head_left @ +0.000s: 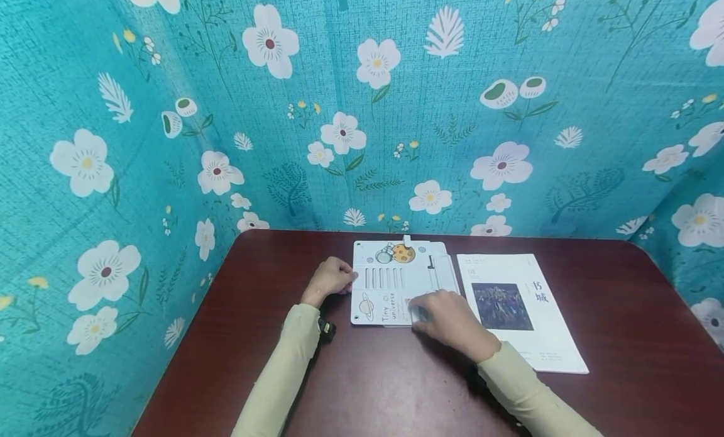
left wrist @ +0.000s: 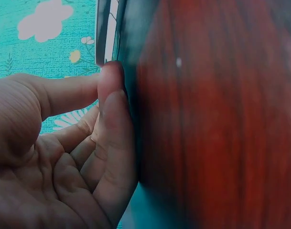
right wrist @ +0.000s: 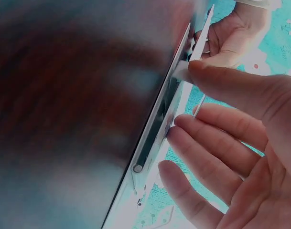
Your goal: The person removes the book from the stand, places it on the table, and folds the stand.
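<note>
A flat white book stand [head_left: 378,280], printed with an astronaut, planets and "Tiny universe", lies on the table with a row of slots across it. My left hand [head_left: 332,277] pinches its left edge; in the left wrist view the thumb and index finger [left wrist: 111,76] meet at the edge [left wrist: 109,38]. Over the near right part of the stand is my right hand [head_left: 449,317]. Its thumb [right wrist: 217,78] touches a small pale tab [right wrist: 182,71] at the near edge. The other fingers [right wrist: 207,143] spread, fairly straight, above the panel. Another white tab [head_left: 406,241] folds over the far edge.
A white magazine [head_left: 551,336] with a dark picture lies just right of the stand, partly behind my right forearm. The dark red-brown table [head_left: 362,387] ends against a teal flowered curtain [head_left: 396,122] at the back and left.
</note>
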The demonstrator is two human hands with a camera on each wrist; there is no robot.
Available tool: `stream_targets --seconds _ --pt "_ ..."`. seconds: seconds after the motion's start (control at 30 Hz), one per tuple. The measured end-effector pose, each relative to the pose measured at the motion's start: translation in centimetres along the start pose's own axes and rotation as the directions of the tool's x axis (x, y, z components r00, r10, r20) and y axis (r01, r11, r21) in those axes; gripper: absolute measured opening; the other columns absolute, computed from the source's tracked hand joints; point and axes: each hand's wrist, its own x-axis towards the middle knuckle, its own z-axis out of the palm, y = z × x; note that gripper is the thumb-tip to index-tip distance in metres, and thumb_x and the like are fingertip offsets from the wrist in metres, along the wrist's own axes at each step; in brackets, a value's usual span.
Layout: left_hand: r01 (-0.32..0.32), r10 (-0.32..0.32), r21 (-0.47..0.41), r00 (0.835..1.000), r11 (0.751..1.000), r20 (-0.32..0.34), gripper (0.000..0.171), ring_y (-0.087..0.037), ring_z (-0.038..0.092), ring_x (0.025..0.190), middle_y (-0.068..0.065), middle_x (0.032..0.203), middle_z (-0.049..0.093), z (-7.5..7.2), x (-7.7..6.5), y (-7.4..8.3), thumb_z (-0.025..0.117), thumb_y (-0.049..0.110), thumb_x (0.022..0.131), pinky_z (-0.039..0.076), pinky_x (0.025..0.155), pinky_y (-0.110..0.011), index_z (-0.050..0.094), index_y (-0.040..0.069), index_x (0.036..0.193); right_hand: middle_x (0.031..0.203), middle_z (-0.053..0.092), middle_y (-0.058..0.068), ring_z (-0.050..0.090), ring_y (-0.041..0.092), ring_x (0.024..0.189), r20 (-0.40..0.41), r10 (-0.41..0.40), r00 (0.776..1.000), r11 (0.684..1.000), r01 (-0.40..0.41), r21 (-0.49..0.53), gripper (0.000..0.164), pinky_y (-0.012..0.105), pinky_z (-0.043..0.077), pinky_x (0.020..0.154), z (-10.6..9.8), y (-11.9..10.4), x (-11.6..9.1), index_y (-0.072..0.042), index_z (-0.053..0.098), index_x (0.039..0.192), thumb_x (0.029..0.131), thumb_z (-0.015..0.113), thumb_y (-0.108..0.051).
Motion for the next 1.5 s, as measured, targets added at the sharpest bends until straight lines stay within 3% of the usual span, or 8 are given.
stream_targets --seconds 0.33,0.43,0.53,0.7,0.93,1.27,1.5 --pt "0.017 -0.016 -0.053 1.000 0.998 0.020 0.025 -0.010 0.066 0.063 -0.008 0.080 0.073 -0.4 -0.2 0.1 0.069 0.016 0.099 0.055 0.059 -0.023 0.073 -0.003 0.113 0.096 0.081 0.004 0.058 0.009 0.071 0.046 0.008 0.999 1.000 -0.009 0.023 0.041 0.032 0.053 0.068 -0.6 0.0 0.6 -0.011 0.081 0.110 0.072 0.094 -0.023" --pt "0.017 -0.015 -0.060 1.000 0.998 0.018 0.024 -0.011 0.066 0.063 -0.008 0.079 0.073 -0.3 -0.3 0.1 0.069 0.016 0.099 0.056 0.059 -0.023 0.073 -0.003 0.112 0.102 0.081 0.005 0.072 0.017 0.084 0.107 0.004 0.994 0.997 -0.013 0.081 0.043 0.040 0.060 0.079 -1.3 0.3 1.2 -0.010 0.080 0.114 0.075 0.092 -0.025" --pt "0.013 -0.012 -0.059 1.000 0.998 0.020 0.023 -0.011 0.066 0.063 -0.008 0.079 0.072 0.0 -0.3 -0.1 0.070 0.016 0.099 0.056 0.060 -0.024 0.074 -0.002 0.111 0.109 0.081 0.008 0.078 0.026 0.099 0.156 0.010 0.988 0.988 -0.033 0.150 0.041 0.046 0.062 0.088 -2.2 0.9 2.1 -0.008 0.079 0.118 0.081 0.089 -0.026" --pt "0.016 -0.014 -0.060 0.999 0.998 0.029 0.022 -0.011 0.066 0.063 -0.007 0.078 0.072 0.1 -0.5 -0.4 0.070 0.017 0.099 0.056 0.060 -0.023 0.074 -0.002 0.110 0.119 0.079 0.014 0.076 0.032 0.108 0.140 0.003 0.990 0.982 -0.029 0.187 0.038 0.050 0.061 0.093 -3.4 2.0 4.6 -0.004 0.076 0.123 0.092 0.080 -0.026" --pt "-0.007 0.008 -0.060 1.000 0.998 0.018 0.023 -0.011 0.066 0.063 -0.009 0.080 0.072 -0.2 -0.2 -0.4 0.070 0.016 0.098 0.056 0.060 -0.025 0.074 -0.003 0.110 0.123 0.077 0.017 0.073 0.038 0.115 0.041 0.049 0.998 0.991 -0.054 0.126 0.029 0.053 0.058 0.098 -4.2 4.3 9.9 -0.002 0.076 0.121 0.096 0.074 -0.015" --pt "-0.005 0.007 -0.074 1.000 0.997 0.028 0.021 -0.009 0.065 0.061 -0.006 0.076 0.071 0.0 0.0 -0.4 0.070 0.015 0.098 0.057 0.060 -0.024 0.074 -0.003 0.108 0.131 0.072 0.021 0.069 0.041 0.121 0.182 0.151 0.972 0.984 -0.166 0.069 0.032 0.052 0.058 0.099 -3.6 6.6 14.3 0.000 0.070 0.128 0.095 0.069 -0.005" --pt "-0.002 0.005 -0.084 0.999 0.996 0.031 0.021 -0.007 0.064 0.060 -0.005 0.073 0.070 -0.1 0.2 -0.6 0.070 0.015 0.099 0.058 0.059 -0.023 0.074 -0.003 0.108 0.131 0.072 0.019 0.071 0.037 0.116 0.240 0.149 0.959 0.985 -0.166 0.049 0.029 0.050 0.060 0.097 -2.5 7.7 16.2 -0.003 0.072 0.127 0.099 0.066 -0.012"
